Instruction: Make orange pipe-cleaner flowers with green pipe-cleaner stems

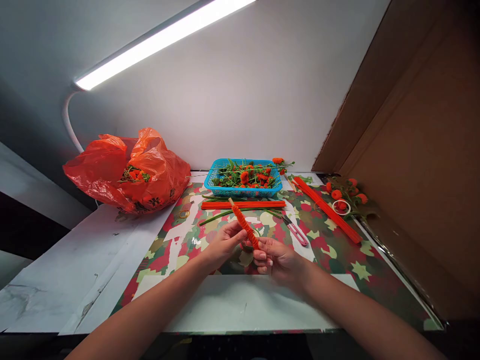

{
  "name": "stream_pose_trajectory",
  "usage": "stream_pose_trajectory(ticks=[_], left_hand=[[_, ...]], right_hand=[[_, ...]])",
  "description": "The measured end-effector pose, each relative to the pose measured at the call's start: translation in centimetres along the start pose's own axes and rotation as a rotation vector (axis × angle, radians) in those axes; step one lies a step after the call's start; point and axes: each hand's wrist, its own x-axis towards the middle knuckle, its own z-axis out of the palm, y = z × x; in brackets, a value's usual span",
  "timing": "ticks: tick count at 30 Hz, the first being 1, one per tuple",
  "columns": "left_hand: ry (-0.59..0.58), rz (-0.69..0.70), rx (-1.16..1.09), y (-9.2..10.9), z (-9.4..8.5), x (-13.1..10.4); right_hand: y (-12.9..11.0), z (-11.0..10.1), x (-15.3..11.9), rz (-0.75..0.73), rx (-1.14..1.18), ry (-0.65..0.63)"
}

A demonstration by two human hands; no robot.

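Between my hands, above the middle of the table, is a thin wooden stick (pixel 231 202) with an orange pipe cleaner (pixel 243 222) coiled around it. My left hand (pixel 225 244) pinches the coil from the left side. My right hand (pixel 279 257) is closed around its lower end, fingers curled, hiding the stick's bottom. Just beyond them lies a bundle of orange pipe cleaners (pixel 258 204), with green pipe cleaners (pixel 216 217) in front of it. Pink-handled snips (pixel 297 233) rest to the right of my hands.
A blue basket (pixel 247 192) holds orange flowers with green stems. An orange plastic bag (pixel 165 175) with more flowers stands at left under a lamp (pixel 161 45). Rightward lie another orange bundle (pixel 326 207), a white ring (pixel 341 207) and flowers (pixel 337 194). A cardboard panel (pixel 416 150) borders the right.
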Motion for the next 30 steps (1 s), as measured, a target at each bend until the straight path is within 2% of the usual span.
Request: stream_pose_trajectory(ticks=[9,15,18,21,25,30], left_hand=[[-0.024,-0.036,-0.111,-0.3,-0.2,0.2],[-0.103,-0.017,-0.129,-0.6,-0.5,0.2],[-0.099,-0.023,-0.121,-0.6,-0.5,0.3],[-0.046,-0.037,-0.108,-0.4,-0.4,0.5],[-0.010,-0.033,-0.066,-0.4,-0.6,0.7],[0.023,-0.033,-0.039,-0.7,-1.0,0.9]], right_hand=[[-0.2,0.3,0.0,0.000,-0.005,0.021],[-0.1,0.3,0.0,0.013,-0.027,0.015],[-0.1,0.3,0.1,0.000,-0.069,0.048],[-0.3,0.3,0.3,-0.089,-0.198,0.142],[-0.4,0.5,0.4,-0.236,-0.487,0.289],[-0.1,1.2,0.6,-0.352,-0.687,0.387]])
